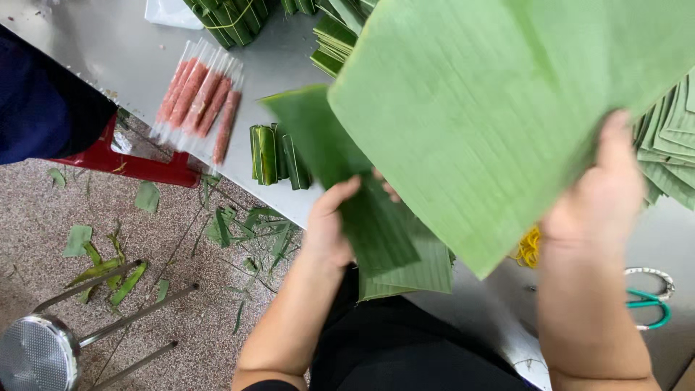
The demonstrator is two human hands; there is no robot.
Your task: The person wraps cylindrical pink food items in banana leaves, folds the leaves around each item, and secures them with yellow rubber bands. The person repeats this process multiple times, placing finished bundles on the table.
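Your right hand (597,195) has its grip clamped on a big leaf (492,108), lifted off the bench (130,51) so it hangs flat; your left hand (329,224) pinches folded leaves (384,239).

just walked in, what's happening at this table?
A person at a steel table is handling banana leaves. The right hand holds up a large leaf sheet; the left hand holds darker folded leaf pieces. Wrapped pink sausage sticks, small leaf parcels and scissors lie on the table. Leaf scraps litter the floor.
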